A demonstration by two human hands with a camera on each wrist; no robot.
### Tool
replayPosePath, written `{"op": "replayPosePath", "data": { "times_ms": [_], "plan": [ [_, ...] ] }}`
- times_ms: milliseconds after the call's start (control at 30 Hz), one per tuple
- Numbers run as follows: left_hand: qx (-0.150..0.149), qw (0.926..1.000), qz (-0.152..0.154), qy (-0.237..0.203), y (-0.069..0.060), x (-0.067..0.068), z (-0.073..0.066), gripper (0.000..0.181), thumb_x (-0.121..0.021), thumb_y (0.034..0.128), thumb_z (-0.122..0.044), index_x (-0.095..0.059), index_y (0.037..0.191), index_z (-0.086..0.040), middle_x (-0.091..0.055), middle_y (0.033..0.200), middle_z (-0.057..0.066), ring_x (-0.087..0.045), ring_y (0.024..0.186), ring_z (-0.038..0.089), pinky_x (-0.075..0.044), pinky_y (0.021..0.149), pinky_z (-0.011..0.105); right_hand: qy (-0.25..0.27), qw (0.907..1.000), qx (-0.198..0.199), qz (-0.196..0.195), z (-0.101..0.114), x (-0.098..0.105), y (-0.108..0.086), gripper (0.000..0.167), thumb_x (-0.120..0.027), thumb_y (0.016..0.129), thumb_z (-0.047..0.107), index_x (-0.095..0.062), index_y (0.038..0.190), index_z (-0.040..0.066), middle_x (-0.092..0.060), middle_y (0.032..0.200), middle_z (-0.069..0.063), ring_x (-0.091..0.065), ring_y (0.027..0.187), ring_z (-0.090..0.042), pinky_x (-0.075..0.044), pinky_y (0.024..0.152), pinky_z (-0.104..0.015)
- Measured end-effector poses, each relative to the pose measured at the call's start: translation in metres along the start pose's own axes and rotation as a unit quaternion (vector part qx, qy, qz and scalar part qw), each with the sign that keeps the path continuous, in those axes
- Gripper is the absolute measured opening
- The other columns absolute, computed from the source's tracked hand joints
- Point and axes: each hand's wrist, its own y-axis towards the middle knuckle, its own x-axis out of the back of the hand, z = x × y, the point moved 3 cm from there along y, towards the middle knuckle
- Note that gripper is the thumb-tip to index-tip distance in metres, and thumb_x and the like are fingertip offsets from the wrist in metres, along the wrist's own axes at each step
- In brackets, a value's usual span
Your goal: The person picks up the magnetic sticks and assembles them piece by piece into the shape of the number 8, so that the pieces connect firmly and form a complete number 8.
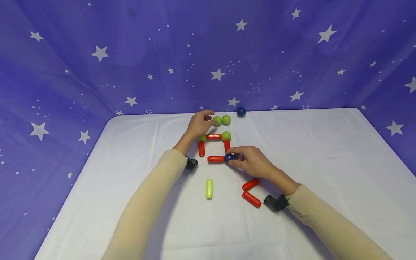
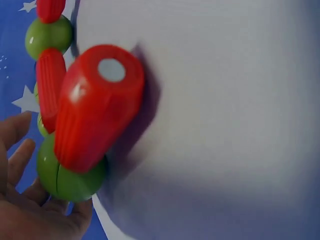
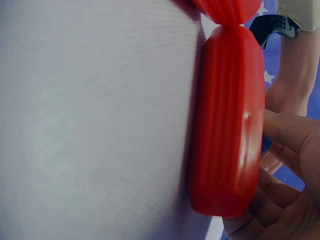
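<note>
In the head view my right hand pinches a dark blue ball between thumb and fingers. The ball touches a red rod on its left and the end of another red rod behind it. That rod runs back to a green ball, linked by a red rod to a second green ball. A left red rod extends forward from there; its free end shows a pale disc in the left wrist view. My left hand reaches over, thumb at a loose green ball, fingers spread.
Another green ball and a blue ball lie near the table's back edge. In front lie a yellow-green rod and two red rods by my right wrist. A starry blue cloth hangs behind the white table.
</note>
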Motion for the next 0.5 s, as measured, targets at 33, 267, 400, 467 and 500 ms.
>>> {"op": "replayPosePath", "data": {
  "times_ms": [33, 267, 400, 467, 500],
  "plan": [
    [0.003, 1.0, 0.002, 0.004, 0.0012, -0.001, 0.0007, 0.04, -0.068, 0.094, -0.022, -0.063, 0.131, -0.008, -0.064, 0.121, 0.012, -0.057, 0.113, 0.026, -0.044, 0.096, 0.039, 0.0, 1.0, -0.001, -0.001, 0.0003, -0.0003, 0.0003, 0.037, -0.075, 0.09, 0.017, -0.068, 0.126, 0.012, -0.066, 0.096, 0.0, -0.057, 0.08, -0.018, -0.051, 0.068, -0.029],
    [0.013, 0.9999, -0.002, 0.008, 0.0052, -0.0035, 0.0031, 0.041, -0.069, 0.0932, -0.022, -0.062, 0.132, -0.01, -0.064, 0.123, 0.012, -0.058, 0.114, 0.026, -0.044, 0.097, 0.039, -0.008, 1.0, -0.001, -0.005, 0.0004, -0.0013, 0.0012, 0.036, -0.075, 0.09, 0.017, -0.068, 0.125, 0.012, -0.066, 0.095, 0.0, -0.057, 0.079, -0.018, -0.051, 0.068, -0.029],
    [0.013, 0.9997, 0.015, 0.016, 0.0053, -0.0062, 0.0019, 0.042, -0.068, 0.094, -0.023, -0.062, 0.134, -0.011, -0.064, 0.123, 0.011, -0.057, 0.114, 0.025, -0.043, 0.1, 0.04, -0.009, 0.9999, 0.0, -0.009, 0.0002, -0.0011, 0.0007, 0.036, -0.075, 0.089, 0.017, -0.069, 0.125, 0.012, -0.066, 0.094, 0.0, -0.057, 0.078, -0.018, -0.051, 0.068, -0.03],
    [0.016, 0.9993, 0.022, 0.027, 0.0056, -0.0081, 0.0021, 0.042, -0.068, 0.0945, -0.025, -0.062, 0.134, -0.012, -0.064, 0.122, 0.009, -0.057, 0.113, 0.024, -0.042, 0.1, 0.039, -0.008, 0.9999, 0.001, -0.009, 0.0, -0.001, 0.0004, 0.036, -0.075, 0.089, 0.016, -0.068, 0.125, 0.012, -0.066, 0.094, 0.0, -0.057, 0.079, -0.019, -0.051, 0.068, -0.03],
    [0.016, 0.9991, 0.023, 0.031, 0.0057, -0.0089, 0.0021, 0.041, -0.068, 0.0947, -0.025, -0.062, 0.133, -0.012, -0.064, 0.121, 0.009, -0.056, 0.112, 0.024, -0.042, 0.1, 0.038, -0.007, 0.9999, 0.0, -0.009, 0.0, -0.001, 0.0003, 0.036, -0.075, 0.089, 0.016, -0.068, 0.125, 0.012, -0.066, 0.094, 0.0, -0.057, 0.079, -0.019, -0.051, 0.068, -0.03]
  ]
}}
